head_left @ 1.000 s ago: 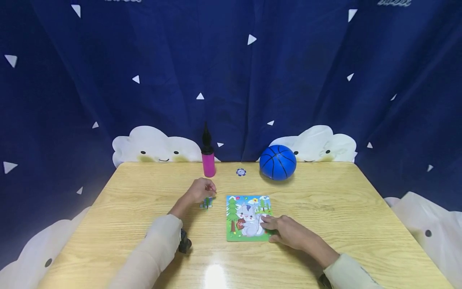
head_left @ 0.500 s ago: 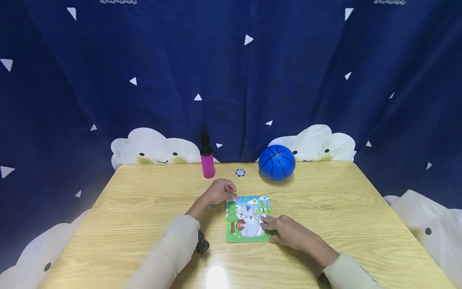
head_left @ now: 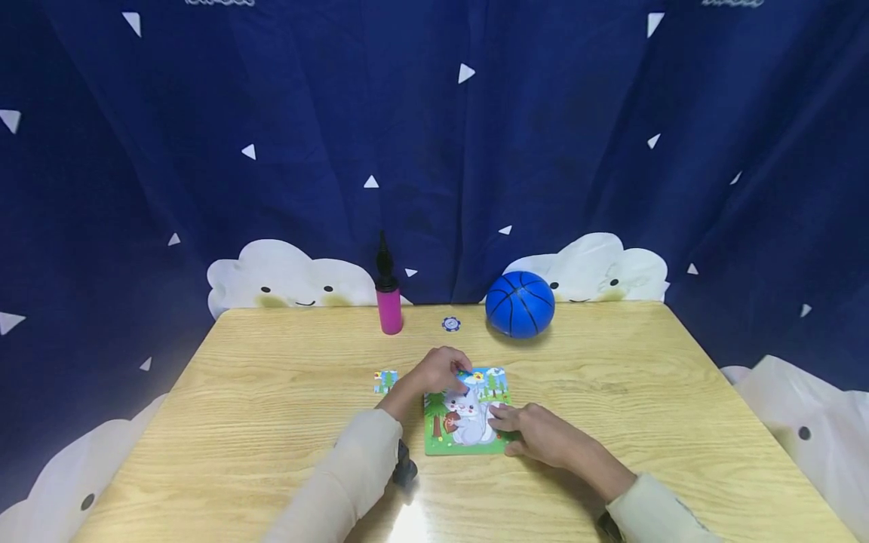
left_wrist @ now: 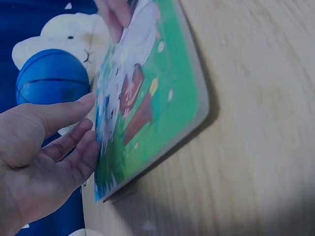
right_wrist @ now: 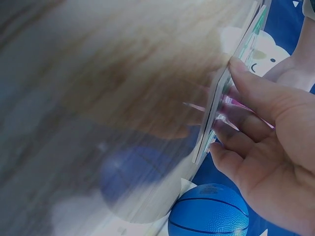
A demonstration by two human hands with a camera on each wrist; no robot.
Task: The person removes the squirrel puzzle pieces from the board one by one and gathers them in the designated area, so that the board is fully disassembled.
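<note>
A square picture puzzle (head_left: 468, 431) with a grey squirrel, trees and a green border lies flat on the table. My left hand (head_left: 440, 372) reaches over its upper left part, thumb and fingers spread slightly apart at the surface. In the left wrist view nothing shows between the visible fingers (left_wrist: 74, 164), and the index finger is mostly hidden. At the right edge, my right hand (head_left: 539, 430) rests its fingers on the picture, with the thumb (right_wrist: 243, 71) against the board's rim. A small puzzle piece (head_left: 386, 381) with trees and blue sky lies just left of the board.
Toward the back of the wooden table (head_left: 285, 354) stand a pink hand pump (head_left: 389, 311) with a black top and a blue ball (head_left: 520, 305). A blue-and-white round chip (head_left: 451, 324) lies between them. Behind hangs a dark blue curtain (head_left: 305, 188).
My left hand has moved right from beside the small puzzle piece to over the upper left of the board, leaving that piece uncovered. The right hand has stayed at the board's right edge.
</note>
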